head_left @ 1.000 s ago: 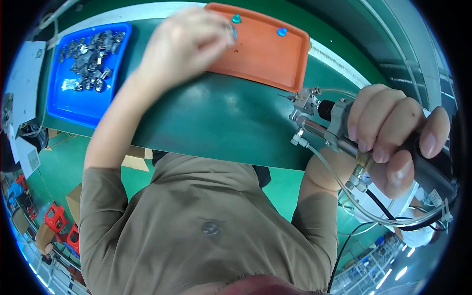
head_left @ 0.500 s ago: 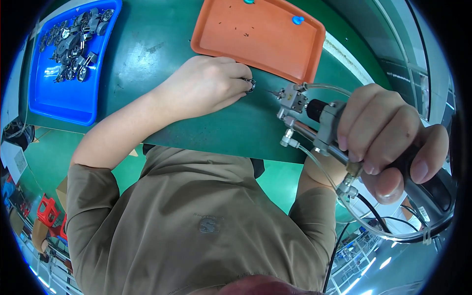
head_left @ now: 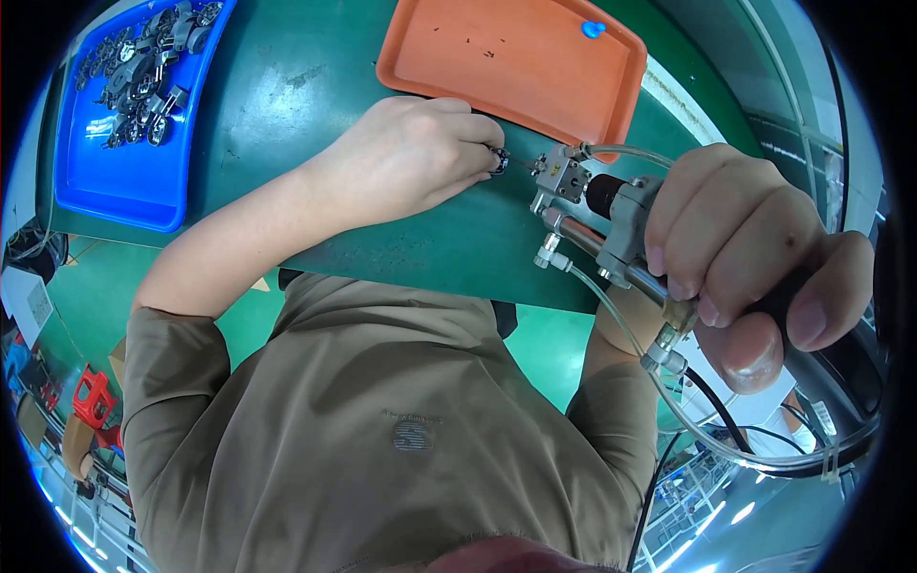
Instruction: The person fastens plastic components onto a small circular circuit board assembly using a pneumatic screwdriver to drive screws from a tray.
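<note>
My left hand (head_left: 425, 158) is closed on a small dark metal part (head_left: 499, 160), only the edge of which shows past the fingertips, low over the green table. In my right hand (head_left: 740, 244) is the black grip of a dispensing gun (head_left: 568, 181) with a metal valve head and hoses, its fingers wrapped round it. The gun's thin needle points left and its tip is at or very near the small part. Whether they touch I cannot tell.
An orange tray (head_left: 396, 72) with tiny dark bits and a blue knob-like piece (head_left: 593, 30) lies beyond my hands. At the far left stands a blue tray (head_left: 115, 202) with many grey metal parts. Clear hoses (head_left: 626, 151) and a black cable trail from the gun.
The gun has moved slightly left and up, bringing its needle to the part in my left hand. My left hand has shifted a little right and keeps its hold.
</note>
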The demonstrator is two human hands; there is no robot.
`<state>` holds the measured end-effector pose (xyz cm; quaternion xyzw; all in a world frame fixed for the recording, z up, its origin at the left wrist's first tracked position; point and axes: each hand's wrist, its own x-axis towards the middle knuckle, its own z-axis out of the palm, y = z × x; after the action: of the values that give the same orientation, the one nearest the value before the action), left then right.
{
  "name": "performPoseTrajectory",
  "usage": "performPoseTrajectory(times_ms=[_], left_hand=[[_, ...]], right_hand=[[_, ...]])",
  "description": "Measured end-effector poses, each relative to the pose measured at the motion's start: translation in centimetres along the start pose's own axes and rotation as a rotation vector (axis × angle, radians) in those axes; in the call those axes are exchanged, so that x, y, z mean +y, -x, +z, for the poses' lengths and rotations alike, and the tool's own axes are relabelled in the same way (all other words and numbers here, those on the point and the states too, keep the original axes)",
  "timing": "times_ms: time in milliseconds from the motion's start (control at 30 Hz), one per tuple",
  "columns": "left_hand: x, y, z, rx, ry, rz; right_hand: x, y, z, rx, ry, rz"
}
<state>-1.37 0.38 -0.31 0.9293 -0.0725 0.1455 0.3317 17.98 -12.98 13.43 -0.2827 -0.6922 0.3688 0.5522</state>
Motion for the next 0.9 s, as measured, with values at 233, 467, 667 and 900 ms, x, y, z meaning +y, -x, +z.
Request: performPoseTrajectory(times_ms=[233, 467, 667, 900], left_hand=[[0.0, 0.0, 0.0, 0.0, 0.005, -0.019], [-0.1, 0.1, 0.1, 0.014, 0.025, 0.008], [-0.1, -0.1, -0.4, -0.027, 0.017, 0.033], [-0.1, 0.0, -0.2, 0.016, 0.04, 0.055]], right_hand=[[0.1, -0.2, -0.1, -0.063, 0.019, 0.044], [0.0, 0.0, 0.9, -0.001, 0.027, 0.115], [-0.6, -0.7, 3.7, 0.238, 0.194, 0.131], [-4.6, 1.0, 0.7, 0.148, 0.085, 0.053]])
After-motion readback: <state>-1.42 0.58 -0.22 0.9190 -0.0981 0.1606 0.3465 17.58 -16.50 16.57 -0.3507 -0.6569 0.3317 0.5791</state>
